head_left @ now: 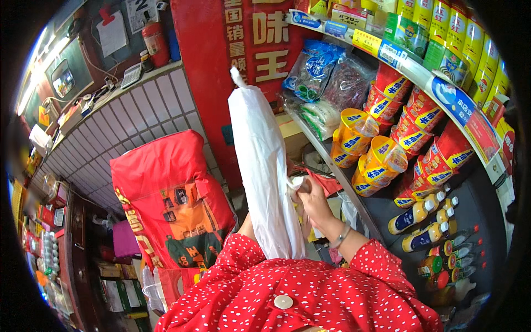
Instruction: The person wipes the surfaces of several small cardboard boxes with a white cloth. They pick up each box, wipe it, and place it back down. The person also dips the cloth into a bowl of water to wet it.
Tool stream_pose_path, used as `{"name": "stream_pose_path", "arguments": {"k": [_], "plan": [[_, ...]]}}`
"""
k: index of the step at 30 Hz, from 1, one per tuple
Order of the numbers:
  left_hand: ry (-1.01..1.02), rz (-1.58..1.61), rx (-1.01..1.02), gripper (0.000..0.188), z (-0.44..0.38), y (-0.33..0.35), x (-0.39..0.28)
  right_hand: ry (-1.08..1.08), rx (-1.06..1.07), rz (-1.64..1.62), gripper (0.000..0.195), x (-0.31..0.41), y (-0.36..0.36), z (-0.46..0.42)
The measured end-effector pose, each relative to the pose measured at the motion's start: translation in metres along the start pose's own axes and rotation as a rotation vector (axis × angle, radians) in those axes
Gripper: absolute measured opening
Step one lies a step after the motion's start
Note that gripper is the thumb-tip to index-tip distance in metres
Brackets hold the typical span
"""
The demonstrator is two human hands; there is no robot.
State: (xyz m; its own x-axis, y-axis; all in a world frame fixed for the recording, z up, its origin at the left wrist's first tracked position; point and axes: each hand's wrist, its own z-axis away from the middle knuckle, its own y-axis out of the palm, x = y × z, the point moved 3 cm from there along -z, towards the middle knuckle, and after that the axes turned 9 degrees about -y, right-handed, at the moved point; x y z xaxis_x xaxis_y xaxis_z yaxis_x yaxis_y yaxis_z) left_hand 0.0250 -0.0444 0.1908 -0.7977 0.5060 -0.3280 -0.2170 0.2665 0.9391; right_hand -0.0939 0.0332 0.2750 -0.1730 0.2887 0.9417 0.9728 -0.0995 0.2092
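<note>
A long white plastic bag or film bundle (267, 174) stands upright close to my chest, with a twisted tip at its top. My right hand (316, 204) pinches a gathered, rolled end of white plastic (295, 183) at the bundle's right side. A bracelet (342, 236) circles the right wrist. Of my left hand (247, 227), only a bit near the wrist shows at the bundle's left edge. The fingers are hidden behind the white plastic. What is inside the bundle cannot be seen.
On my left stands a red cloth-covered chair (166, 166) before a tiled counter (149, 108). Shelves on my right hold cup noodles (377, 157), bottled drinks (423, 236), jars (439, 265) and yellow spray cans (460, 37). A metal shelf edge (344, 182) runs near my right hand.
</note>
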Motion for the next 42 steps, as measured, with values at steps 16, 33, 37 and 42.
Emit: {"name": "stream_pose_path", "arguments": {"k": [16,33,37,42], "plan": [[-0.14,-0.049,0.056,0.072,-0.016,0.029,0.018,-0.836,0.051,0.54,0.031,0.115,0.024,-0.143],[-0.049,-0.188,0.033,0.074,-0.002,0.021,-0.034,0.264,0.05,-0.65,0.029,0.046,-0.06,-0.035],[-0.075,-0.206,0.021,0.074,0.002,0.016,-0.033,0.266,-0.04,-0.637,0.029,0.036,-0.07,-0.03],[-0.117,-0.226,-0.001,0.075,0.014,0.011,-0.03,0.315,0.012,-0.643,0.03,0.032,-0.076,-0.023]]}}
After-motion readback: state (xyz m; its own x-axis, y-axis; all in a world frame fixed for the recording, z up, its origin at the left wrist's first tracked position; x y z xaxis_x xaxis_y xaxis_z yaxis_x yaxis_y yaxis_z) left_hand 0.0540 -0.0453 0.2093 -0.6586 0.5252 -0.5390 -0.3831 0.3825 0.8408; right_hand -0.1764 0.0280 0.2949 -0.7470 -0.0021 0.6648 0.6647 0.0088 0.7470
